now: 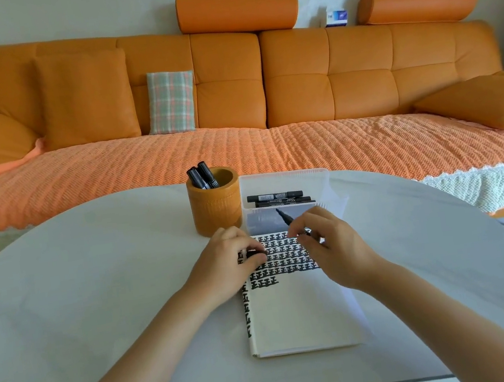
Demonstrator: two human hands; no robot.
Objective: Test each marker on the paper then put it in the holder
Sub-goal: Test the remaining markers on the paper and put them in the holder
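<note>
Orange, round, stitched pen holder (216,208) stands on the white counter (94,277) with two black markers (203,176) inside. In front of the holder, over the cream paper pad (300,313), the right hand (326,245) pinches a black marker (284,217). The left hand (228,259) grips what seems to be its cap (254,254), I think ready for closing.

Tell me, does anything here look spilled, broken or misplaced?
Nothing stands out. Two markers lean in the orange holder, others lie in the white tray, and the paper lies flat with tidy rows of marks. The right hand holds a marker, the left hand a cap.
</note>
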